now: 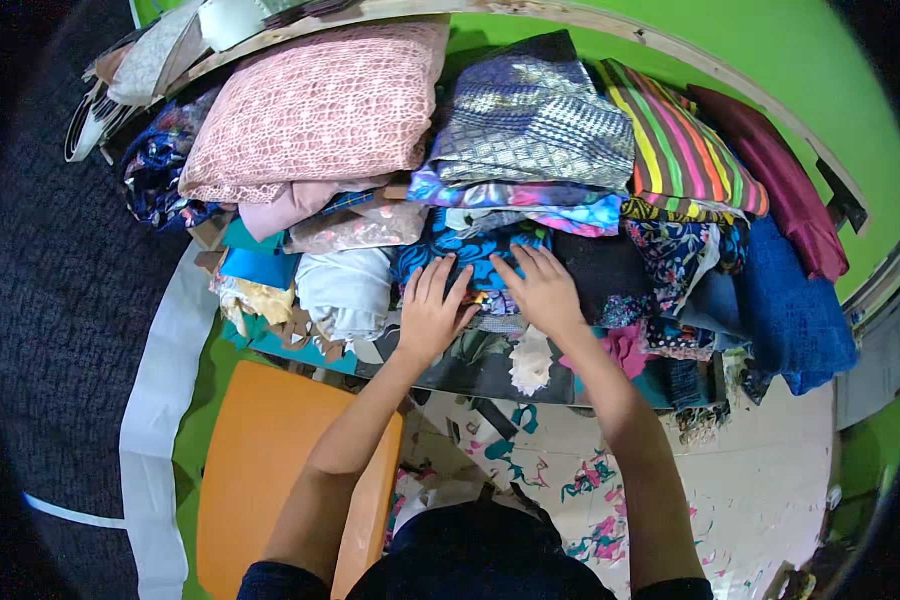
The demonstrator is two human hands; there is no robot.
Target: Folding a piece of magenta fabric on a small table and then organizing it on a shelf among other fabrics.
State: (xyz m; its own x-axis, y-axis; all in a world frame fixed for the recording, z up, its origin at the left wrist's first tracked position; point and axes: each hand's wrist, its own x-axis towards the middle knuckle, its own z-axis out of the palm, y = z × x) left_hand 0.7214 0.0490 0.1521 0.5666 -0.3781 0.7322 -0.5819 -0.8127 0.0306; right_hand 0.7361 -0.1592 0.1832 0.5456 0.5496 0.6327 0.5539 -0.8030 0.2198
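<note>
Both hands lie on a blue-and-black patterned folded cloth (pixel 480 250) in the middle of a shelf full of fabric. My left hand (pixel 432 310) rests on its left part, fingers stretched out. Across from it, my right hand (pixel 542 288) presses on the right part with fingers spread flat. A white rolled cloth (pixel 345 290) sits just left of my left hand, and a black folded cloth (pixel 590 270) is beside my right hand. Above the blue cloth are purple-blue patterned folds (pixel 530 200) under a grey-and-white patterned fabric (pixel 535 120). A cream fabric flower (pixel 530 362) hangs below my right hand.
At the upper left sits a large pink lacy bundle (pixel 320 110). Right of centre are striped fabric (pixel 685 140), maroon cloth (pixel 770 180) and blue cloth (pixel 795 310). An orange chair (pixel 270 470) stands at lower left. Pink and teal scraps (pixel 605 535) litter the pale floor.
</note>
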